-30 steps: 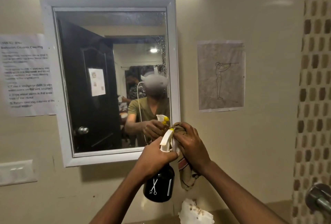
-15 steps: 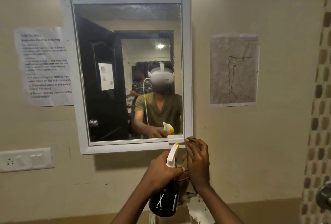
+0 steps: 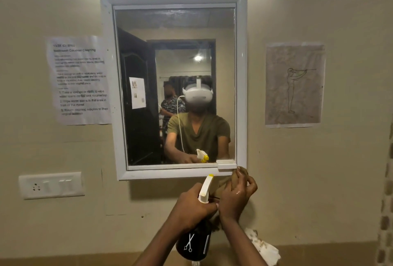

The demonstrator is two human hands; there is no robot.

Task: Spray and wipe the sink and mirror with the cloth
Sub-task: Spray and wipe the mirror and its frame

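1. My left hand (image 3: 192,209) is wrapped around the neck of the spray bottle (image 3: 195,244), fingers closed under the white plastic trigger head, whose yellow nozzle tip points up toward the mirror's lower frame.
2. Spray bottle: rounded, glossy black body with a white scissors emblem and a pale vertical strip; it hangs below my fist, upright with a slight tilt.
3. My right hand (image 3: 237,194) is curled shut on the cloth (image 3: 226,182), a soft, brownish, bunched fabric showing between my fingers and the trigger head. The skin on that hand looks wet and shiny.
4. Both hands touch each other, just beneath the mirror's lower right corner; the cloth sits right at that corner of the frame.
5. Mirror (image 3: 174,53): rectangular glass in a smooth white moulded frame, fixed to a matte beige wall. A small white clip sits at its lower right edge. The glass reflects me, the bottle and a dark door.
6. A printed paper sheet (image 3: 79,80) hangs left of the mirror, a line drawing (image 3: 294,85) on paper hangs right, and a white switch plate (image 3: 51,185) sits lower left.
7. A crumpled white paper (image 3: 265,248), spotted brown, lies below my right forearm.
8. The sink is out of view.
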